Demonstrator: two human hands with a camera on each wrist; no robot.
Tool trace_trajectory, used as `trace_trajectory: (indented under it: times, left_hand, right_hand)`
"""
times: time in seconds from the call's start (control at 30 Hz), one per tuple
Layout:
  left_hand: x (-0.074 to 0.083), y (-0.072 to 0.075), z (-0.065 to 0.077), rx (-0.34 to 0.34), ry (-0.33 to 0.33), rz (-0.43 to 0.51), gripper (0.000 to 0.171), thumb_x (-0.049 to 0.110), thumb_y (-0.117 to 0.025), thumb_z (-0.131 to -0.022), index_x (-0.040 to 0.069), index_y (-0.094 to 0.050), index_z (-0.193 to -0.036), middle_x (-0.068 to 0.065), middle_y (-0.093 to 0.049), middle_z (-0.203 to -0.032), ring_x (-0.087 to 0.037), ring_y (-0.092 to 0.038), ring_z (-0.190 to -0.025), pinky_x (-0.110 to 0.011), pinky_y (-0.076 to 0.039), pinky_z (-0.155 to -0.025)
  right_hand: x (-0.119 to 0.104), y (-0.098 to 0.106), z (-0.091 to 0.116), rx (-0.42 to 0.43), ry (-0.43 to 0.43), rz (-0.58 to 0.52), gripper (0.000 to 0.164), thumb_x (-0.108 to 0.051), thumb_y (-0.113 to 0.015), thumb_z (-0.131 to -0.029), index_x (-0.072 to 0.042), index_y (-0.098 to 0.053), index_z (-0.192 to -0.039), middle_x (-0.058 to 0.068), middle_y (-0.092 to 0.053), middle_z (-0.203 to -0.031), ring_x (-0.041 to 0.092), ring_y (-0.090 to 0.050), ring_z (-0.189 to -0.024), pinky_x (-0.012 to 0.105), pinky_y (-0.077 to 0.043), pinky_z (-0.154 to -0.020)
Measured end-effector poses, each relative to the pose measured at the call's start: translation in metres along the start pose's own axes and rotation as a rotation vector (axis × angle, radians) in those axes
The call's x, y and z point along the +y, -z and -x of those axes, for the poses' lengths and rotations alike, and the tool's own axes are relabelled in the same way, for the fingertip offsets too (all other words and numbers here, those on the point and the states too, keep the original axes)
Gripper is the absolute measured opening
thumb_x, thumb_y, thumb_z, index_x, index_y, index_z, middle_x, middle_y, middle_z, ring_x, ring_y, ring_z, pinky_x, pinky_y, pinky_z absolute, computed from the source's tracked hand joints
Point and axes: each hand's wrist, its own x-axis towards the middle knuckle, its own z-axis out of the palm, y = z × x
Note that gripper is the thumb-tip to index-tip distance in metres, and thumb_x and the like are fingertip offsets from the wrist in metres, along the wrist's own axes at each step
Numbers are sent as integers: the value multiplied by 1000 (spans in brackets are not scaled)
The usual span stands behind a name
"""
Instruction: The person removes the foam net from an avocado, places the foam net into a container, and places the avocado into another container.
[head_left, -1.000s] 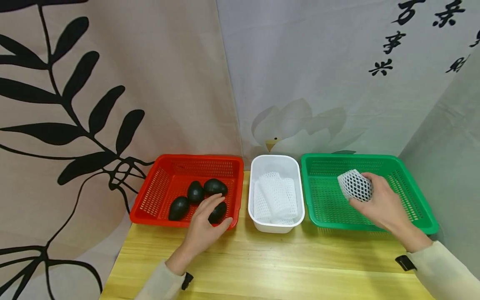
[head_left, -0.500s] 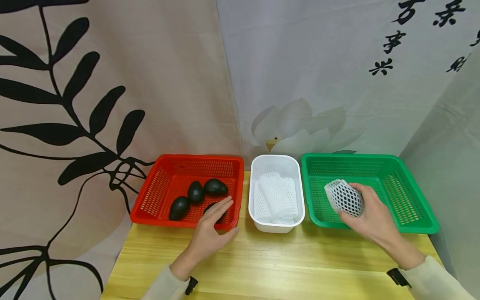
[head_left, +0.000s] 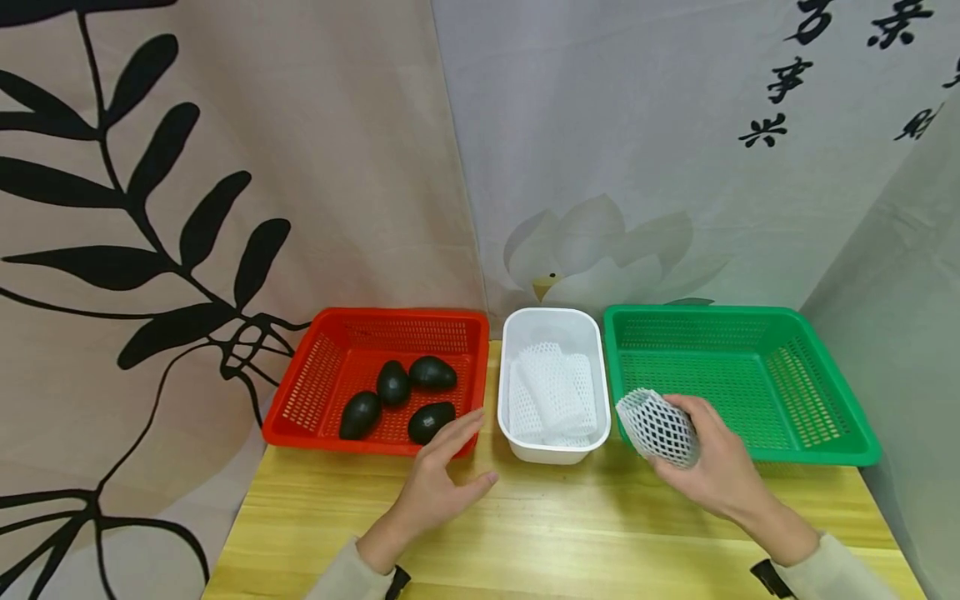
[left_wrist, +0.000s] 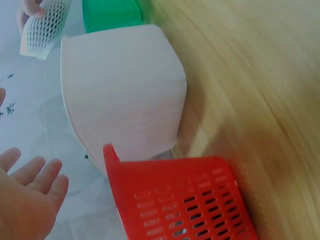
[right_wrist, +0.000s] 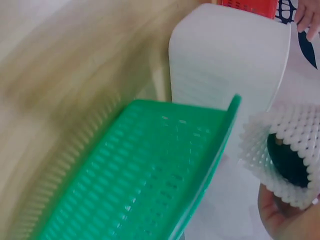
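My right hand grips an avocado wrapped in a white foam net, above the front left edge of the green basket. Through the sleeve's open end in the right wrist view, the dark fruit shows. My left hand holds nothing; its fingers are extended and the thumb spread, near the front right corner of the red basket. Inside that basket lie several bare avocados. Between the two baskets stands a white tub with flat foam nets in it.
All three containers stand in a row on a wooden table. Behind them hangs a printed cloth with black leaves, a pale flower and writing. Another cloth panel closes off the right side.
My right hand has carried the netted avocado left and toward me, from over the green basket to its front left edge. My left hand has drawn back from the red basket, uncovering an avocado.
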Motion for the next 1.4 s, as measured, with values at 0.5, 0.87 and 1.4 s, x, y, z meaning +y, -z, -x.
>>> trace_trajectory:
  times: [0.5, 0.87, 1.4]
  left_hand:
    - [-1, -27, 7, 42, -211, 47, 55, 3, -89, -75, 10, -71, -126, -8, -69, -126, -27, -63, -117, -37, -53, -101]
    - [-1, -45, 16, -9, -202, 67, 50, 1, -88, -77, 10, -71, -123, -7, -69, -122, -24, -64, -114, -36, -53, -103]
    - [-18, -77, 34, -162, -2, -34, 35, 7, -86, -84, 6, -75, -117, 1, -70, -118, -14, -66, -107, -29, -56, -93]
  right_hand:
    - [-4, -27, 19, -75, 285, -73, 88, -11, -91, -55, -3, -57, -136, 4, -62, -127, 16, -64, -102, 38, -61, -80]
    - [-13, -49, 33, -157, 334, -72, 87, -17, -90, -54, -9, -58, -134, -4, -60, -125, 10, -63, -99, 36, -61, -80]
    - [-15, -91, 49, -344, 269, 22, 85, -25, -88, -56, -13, -61, -135, -12, -56, -122, 2, -57, -94, 31, -57, -77]
